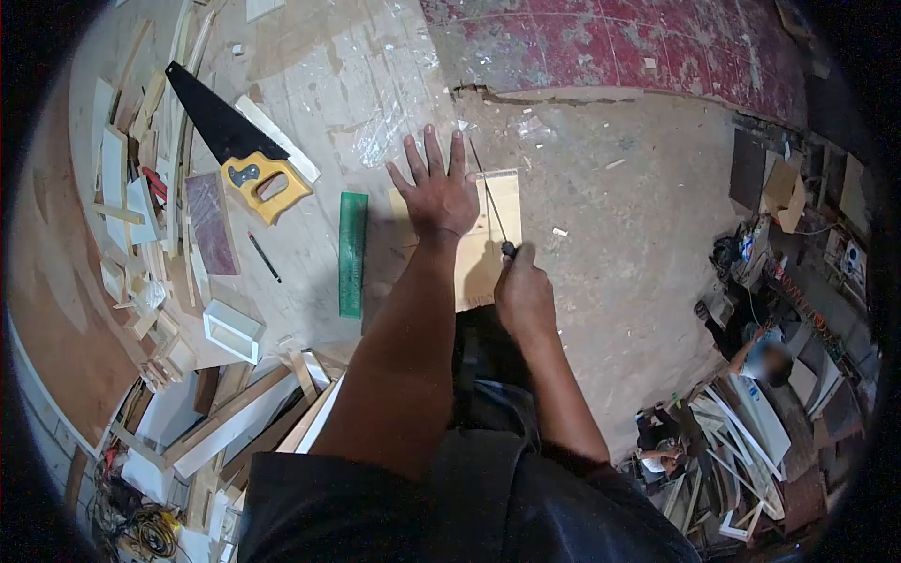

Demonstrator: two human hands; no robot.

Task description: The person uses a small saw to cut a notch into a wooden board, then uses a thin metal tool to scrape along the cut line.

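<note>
My left hand (439,195) lies flat with its fingers spread, over the upper left of a pale yellow wooden board (481,267). Closed around the black handle end of a long thin tool (491,199) is my right hand (525,293), at the board's right side. The tool's narrow dark shaft or blade slants up and left across the board, its tip beyond the far edge beside my left fingers. Its exact kind I cannot tell. A green ruler-like strip (352,255) lies left of my left forearm.
A handsaw (267,186) with a yellow handle lies at upper left, near a dark pencil (264,256) and a purplish board (212,225). Wood offcuts (235,418) pile along the left. At far right a person (754,352) sits near stacked timber (737,432); another person (660,460) is below.
</note>
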